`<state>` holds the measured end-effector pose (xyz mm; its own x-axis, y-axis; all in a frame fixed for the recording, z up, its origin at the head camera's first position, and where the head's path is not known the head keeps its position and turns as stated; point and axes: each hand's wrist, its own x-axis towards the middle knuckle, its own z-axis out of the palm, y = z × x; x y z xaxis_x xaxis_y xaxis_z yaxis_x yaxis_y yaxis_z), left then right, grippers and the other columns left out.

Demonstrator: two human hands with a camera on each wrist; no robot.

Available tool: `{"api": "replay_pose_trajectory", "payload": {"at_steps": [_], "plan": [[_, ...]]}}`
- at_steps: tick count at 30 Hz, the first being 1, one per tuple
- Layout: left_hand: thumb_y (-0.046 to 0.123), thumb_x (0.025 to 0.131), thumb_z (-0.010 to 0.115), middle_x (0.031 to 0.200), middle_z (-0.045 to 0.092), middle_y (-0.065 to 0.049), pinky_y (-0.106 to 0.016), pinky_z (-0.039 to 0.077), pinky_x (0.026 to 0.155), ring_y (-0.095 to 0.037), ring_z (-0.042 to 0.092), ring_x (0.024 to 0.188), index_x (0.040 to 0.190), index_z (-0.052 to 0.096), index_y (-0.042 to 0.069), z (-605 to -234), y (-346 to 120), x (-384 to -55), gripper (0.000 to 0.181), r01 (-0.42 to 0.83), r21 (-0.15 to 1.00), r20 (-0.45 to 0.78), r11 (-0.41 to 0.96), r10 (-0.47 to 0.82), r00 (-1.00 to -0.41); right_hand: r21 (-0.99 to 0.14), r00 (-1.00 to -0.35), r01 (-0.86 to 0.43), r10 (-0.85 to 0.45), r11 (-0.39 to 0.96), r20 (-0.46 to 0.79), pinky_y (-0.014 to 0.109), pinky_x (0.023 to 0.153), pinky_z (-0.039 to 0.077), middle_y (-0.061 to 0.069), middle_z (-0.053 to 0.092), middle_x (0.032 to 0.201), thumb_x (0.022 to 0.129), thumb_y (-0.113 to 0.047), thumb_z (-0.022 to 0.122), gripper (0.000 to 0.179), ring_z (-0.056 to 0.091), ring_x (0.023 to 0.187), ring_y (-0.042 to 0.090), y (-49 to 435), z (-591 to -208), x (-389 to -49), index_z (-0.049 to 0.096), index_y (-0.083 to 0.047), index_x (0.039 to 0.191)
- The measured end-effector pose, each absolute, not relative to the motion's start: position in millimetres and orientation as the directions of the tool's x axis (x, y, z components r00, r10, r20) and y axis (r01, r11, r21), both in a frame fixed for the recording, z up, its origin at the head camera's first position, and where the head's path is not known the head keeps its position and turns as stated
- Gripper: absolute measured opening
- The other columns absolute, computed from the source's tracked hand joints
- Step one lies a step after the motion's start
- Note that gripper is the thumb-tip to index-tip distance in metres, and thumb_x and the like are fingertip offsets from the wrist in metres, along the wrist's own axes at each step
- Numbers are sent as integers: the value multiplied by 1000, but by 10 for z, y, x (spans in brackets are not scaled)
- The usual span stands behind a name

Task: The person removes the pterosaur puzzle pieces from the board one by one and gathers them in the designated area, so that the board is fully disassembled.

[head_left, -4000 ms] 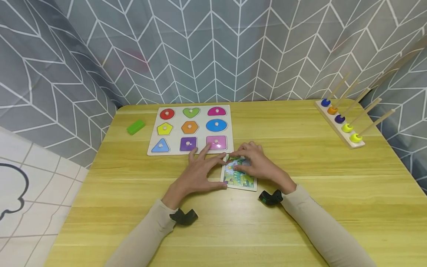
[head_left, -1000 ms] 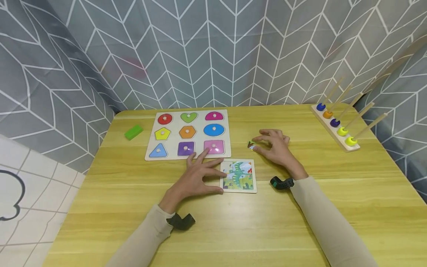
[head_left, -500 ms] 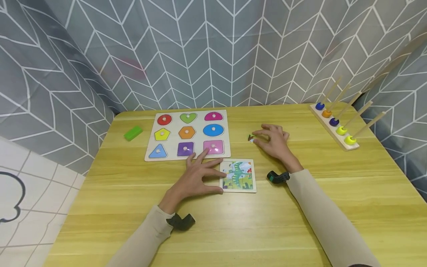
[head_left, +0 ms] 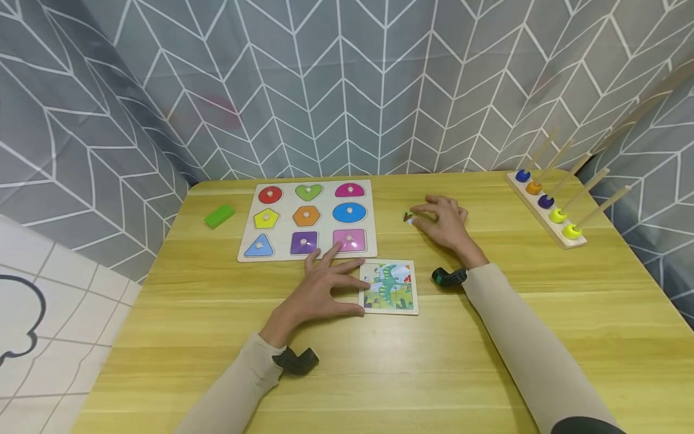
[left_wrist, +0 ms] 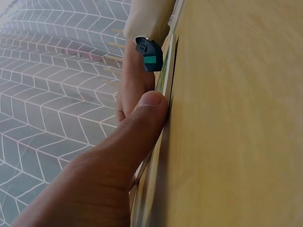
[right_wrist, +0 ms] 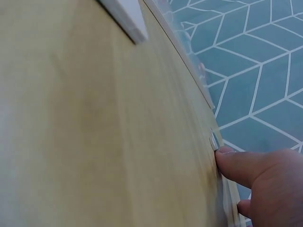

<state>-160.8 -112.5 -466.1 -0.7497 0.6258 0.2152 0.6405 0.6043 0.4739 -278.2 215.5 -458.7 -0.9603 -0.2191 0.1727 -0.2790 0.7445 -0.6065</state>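
A small square jigsaw puzzle (head_left: 402,296) with a green dinosaur picture lies in a white-edged board. My left hand (head_left: 320,290) is spread at its left side, the thumb and forefinger at the two left corners and another fingertip on the picture's left part. In the left wrist view the thumb (left_wrist: 150,105) presses along the board's edge. Behind the board, my right hand (head_left: 443,223) pinches a small puzzle piece (head_left: 408,217) in green, brown and pale blue between thumb and forefinger. The right wrist view shows this piece (right_wrist: 214,140) at the thumb tip, low over the table.
A white knobbed shape board (head_left: 284,232) lies behind the left hand, close to the puzzle. At the far left is a green block (head_left: 219,216). A wooden peg stand (head_left: 544,211) with coloured rings stands at the back right. A patterned curtain (head_left: 358,90) hangs behind the table.
My right hand has gone from over the puzzle to the table behind it, taking the piece along, and has moved it farther back over the last second. The left hand has stayed at the puzzle.
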Motion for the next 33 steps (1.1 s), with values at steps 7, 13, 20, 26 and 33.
{"api": "replay_pose_trajectory", "payload": {"at_steps": [7,13,20,26,33], "plan": [[62,79,79,155,52,8,-71,2,119,-37,11,160,119,75,41,-4662,-1114,-1601,46,644,470,222,603,626,-748,-614,-970,-242,-176,752,166,60,96,10,23,40,157,98,-31,67,34,24,138,48,2145,-4600,-2832,72,-12,127],[62,78,80,155,52,8,-71,2,119,-36,12,160,119,75,40,-4647,-1114,-1598,47,637,473,213,609,622,-753,-616,-973,-231,-169,753,158,61,97,10,22,39,158,99,-31,66,34,24,138,48,2134,-4592,-2838,72,-13,127],[62,77,80,155,52,8,-71,3,119,-36,11,160,120,75,40,-4659,-1124,-1600,49,634,472,211,612,620,-756,-620,-973,-229,-164,750,161,61,97,10,22,40,157,98,-31,67,33,25,137,47,2115,-4590,-2840,72,-13,126],[62,77,80,155,51,8,-71,2,119,-37,11,160,120,75,40,-4654,-1125,-1598,48,636,468,211,614,621,-755,-631,-973,-231,-163,741,165,61,99,9,22,40,157,99,-31,67,34,24,138,47,2111,-4590,-2836,72,-13,126],[62,78,79,155,52,8,-71,3,119,-38,12,159,120,75,40,-4658,-1124,-1599,47,639,465,215,612,622,-753,-631,-972,-234,-167,740,165,62,98,9,23,39,157,99,-30,66,34,23,140,47,2114,-4586,-2818,71,-12,127]]}}
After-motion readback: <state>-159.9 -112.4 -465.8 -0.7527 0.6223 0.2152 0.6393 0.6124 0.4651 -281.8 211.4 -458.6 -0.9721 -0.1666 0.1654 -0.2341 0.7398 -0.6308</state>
